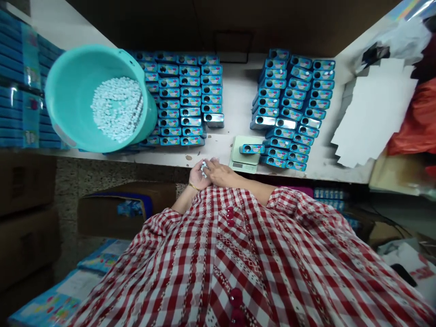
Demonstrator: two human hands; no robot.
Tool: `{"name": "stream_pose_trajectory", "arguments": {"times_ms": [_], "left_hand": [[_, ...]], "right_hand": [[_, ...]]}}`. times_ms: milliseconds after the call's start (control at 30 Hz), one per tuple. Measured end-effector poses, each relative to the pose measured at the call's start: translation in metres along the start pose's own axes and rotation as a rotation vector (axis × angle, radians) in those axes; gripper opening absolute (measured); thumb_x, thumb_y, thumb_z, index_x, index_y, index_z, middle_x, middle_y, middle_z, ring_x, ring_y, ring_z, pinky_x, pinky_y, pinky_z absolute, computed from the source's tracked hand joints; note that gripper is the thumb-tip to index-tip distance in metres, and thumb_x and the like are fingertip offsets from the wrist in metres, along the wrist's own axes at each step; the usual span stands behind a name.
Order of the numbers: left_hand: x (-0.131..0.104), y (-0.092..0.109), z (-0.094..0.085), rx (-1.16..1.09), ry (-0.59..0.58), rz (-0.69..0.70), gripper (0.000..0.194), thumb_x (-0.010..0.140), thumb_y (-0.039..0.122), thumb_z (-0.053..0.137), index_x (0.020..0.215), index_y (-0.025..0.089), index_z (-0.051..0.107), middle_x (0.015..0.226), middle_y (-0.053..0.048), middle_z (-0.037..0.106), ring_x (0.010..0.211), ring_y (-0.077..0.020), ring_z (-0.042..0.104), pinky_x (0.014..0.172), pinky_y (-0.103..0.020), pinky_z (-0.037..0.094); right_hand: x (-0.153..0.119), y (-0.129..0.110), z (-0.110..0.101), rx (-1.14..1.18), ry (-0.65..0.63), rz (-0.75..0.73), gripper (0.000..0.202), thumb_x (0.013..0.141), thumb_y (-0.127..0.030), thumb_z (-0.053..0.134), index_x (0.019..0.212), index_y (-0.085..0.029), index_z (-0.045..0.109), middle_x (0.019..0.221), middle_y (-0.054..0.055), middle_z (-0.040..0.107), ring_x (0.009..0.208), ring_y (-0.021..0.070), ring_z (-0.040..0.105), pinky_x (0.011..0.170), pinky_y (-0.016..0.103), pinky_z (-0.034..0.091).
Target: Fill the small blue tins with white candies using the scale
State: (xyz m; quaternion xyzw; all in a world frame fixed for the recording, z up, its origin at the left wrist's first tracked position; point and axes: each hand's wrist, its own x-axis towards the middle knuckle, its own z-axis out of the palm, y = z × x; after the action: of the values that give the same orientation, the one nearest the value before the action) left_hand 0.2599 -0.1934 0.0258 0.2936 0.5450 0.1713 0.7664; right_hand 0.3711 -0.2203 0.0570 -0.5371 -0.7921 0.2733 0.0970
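Small white pellets (204, 169) lie in my left hand (198, 178), which is cupped around them just off the table's front edge. My right hand (221, 175) rests over that palm, its fingers pressed together on the pellets. Just right of my hands is a pale green scale (243, 159), with one blue tin (252, 149) lying on it. More white pellets (117, 109) fill the bottom of a turquoise bucket (56, 91) at the left of the table.
Rows of blue tins with round openings (180, 97) stand beside the bucket. Further rows of tins (293, 109) stand right of the scale, some with pellets on top. White cardboard (374, 109) lies at the right. An open carton (112, 213) sits below the table.
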Motion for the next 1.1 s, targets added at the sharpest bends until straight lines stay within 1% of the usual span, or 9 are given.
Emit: {"name": "stream_pose_trajectory", "arguments": {"times_ms": [100,233,433,500,567,667,867,967,1100], "left_hand": [[-0.004,-0.01,0.005,-0.102,0.01,-0.088,0.031,0.079,0.049,0.041,0.075,0.022,0.056,0.09,-0.009,0.069,0.103,-0.0228,0.062,0.093,-0.044,0.048],[-0.004,-0.011,0.02,-0.382,0.088,-0.176,0.021,0.083,0.032,0.042,0.069,0.02,0.054,0.086,-0.006,0.07,0.105,-0.02,0.062,0.097,-0.041,0.046],[0.002,0.003,0.05,-0.762,0.05,-0.265,0.03,0.089,0.021,0.037,0.069,0.015,0.059,0.074,-0.006,0.068,0.091,-0.0165,0.067,0.093,-0.031,0.048],[0.007,0.008,0.06,-0.807,0.05,-0.253,0.03,0.089,0.019,0.038,0.069,0.014,0.06,0.066,-0.005,0.066,0.08,-0.0147,0.067,0.088,-0.029,0.05],[0.013,0.011,0.068,-0.828,0.036,-0.217,0.03,0.089,0.017,0.039,0.068,0.014,0.06,0.064,-0.004,0.065,0.075,-0.0146,0.067,0.085,-0.03,0.051],[0.02,0.014,0.076,-0.83,0.005,-0.19,0.031,0.089,0.019,0.038,0.067,0.013,0.059,0.073,-0.008,0.069,0.084,-0.0188,0.067,0.085,-0.036,0.051],[0.017,0.012,0.072,-0.829,0.042,-0.175,0.029,0.089,0.019,0.039,0.067,0.014,0.058,0.08,-0.01,0.07,0.101,-0.021,0.064,0.091,-0.037,0.048],[0.011,0.01,0.064,-0.841,0.071,-0.167,0.029,0.089,0.019,0.039,0.068,0.014,0.058,0.081,-0.01,0.069,0.101,-0.0205,0.064,0.092,-0.037,0.048],[0.003,0.01,0.052,-0.868,0.132,-0.163,0.028,0.089,0.02,0.039,0.069,0.014,0.058,0.079,-0.009,0.069,0.096,-0.0185,0.065,0.089,-0.035,0.049]], "right_hand": [[-0.009,0.007,0.009,-0.021,-0.038,-0.045,0.019,0.084,-0.01,0.046,0.096,-0.012,0.061,0.115,0.013,0.063,0.098,0.0245,0.061,0.077,0.034,0.052],[-0.019,0.015,0.005,-0.113,-0.058,-0.116,0.023,0.086,-0.011,0.044,0.101,-0.015,0.061,0.113,0.012,0.064,0.097,0.0229,0.062,0.072,0.03,0.053],[-0.037,0.043,-0.014,-0.072,-0.036,-0.142,0.026,0.09,-0.01,0.039,0.104,-0.009,0.06,0.116,0.016,0.06,0.099,0.0222,0.06,0.078,0.033,0.051],[-0.045,0.059,-0.022,0.006,0.034,-0.084,0.024,0.09,-0.013,0.041,0.104,-0.011,0.06,0.112,0.015,0.061,0.097,0.0197,0.059,0.081,0.031,0.05],[-0.052,0.079,-0.03,0.144,0.179,0.009,0.021,0.089,-0.015,0.043,0.101,-0.014,0.061,0.1,0.01,0.064,0.092,0.0167,0.059,0.082,0.028,0.049],[-0.062,0.107,-0.041,0.222,0.34,0.159,0.02,0.086,-0.015,0.045,0.094,-0.017,0.063,0.091,0.008,0.063,0.087,0.0172,0.059,0.079,0.029,0.047],[-0.066,0.129,-0.046,0.096,0.255,0.295,0.022,0.082,-0.016,0.05,0.098,-0.017,0.066,0.092,0.009,0.065,0.086,0.0212,0.06,0.076,0.032,0.048],[-0.069,0.128,-0.048,0.116,0.323,0.281,0.024,0.082,-0.016,0.051,0.101,-0.017,0.065,0.092,0.009,0.066,0.086,0.021,0.061,0.078,0.032,0.049],[-0.079,0.129,-0.057,0.168,0.458,0.278,0.016,0.082,-0.017,0.051,0.087,-0.019,0.067,0.086,0.006,0.067,0.084,0.0192,0.062,0.078,0.032,0.049]]}}
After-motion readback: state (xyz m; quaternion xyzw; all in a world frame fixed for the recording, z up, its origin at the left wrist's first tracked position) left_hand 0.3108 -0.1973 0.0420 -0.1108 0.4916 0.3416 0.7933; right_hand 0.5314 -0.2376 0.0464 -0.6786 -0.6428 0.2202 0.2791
